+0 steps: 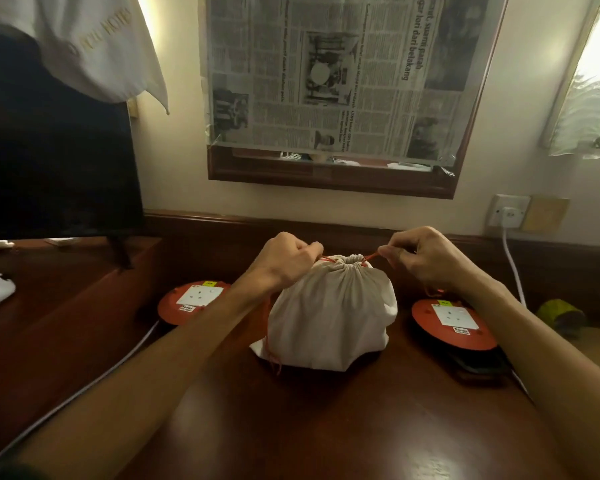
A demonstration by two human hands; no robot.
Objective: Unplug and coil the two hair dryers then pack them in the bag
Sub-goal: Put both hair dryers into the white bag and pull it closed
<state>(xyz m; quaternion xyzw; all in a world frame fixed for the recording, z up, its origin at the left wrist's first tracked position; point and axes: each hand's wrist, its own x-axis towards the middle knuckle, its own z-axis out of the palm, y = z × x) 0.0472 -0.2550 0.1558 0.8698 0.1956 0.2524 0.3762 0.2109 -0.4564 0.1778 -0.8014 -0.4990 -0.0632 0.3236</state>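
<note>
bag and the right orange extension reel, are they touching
Apart. The head view shows dark desk between the bag and the right orange reel.

Cream bag with red drawstring; orange-red reels (white sockets, yellow labels) on dark reddish-brown desk.

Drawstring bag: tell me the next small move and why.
Probably tie the drawstring off. The bag stands bulging on the desk, its neck gathered tight, while the left hand and right hand pinch the red cord ends pulled outward.
</note>
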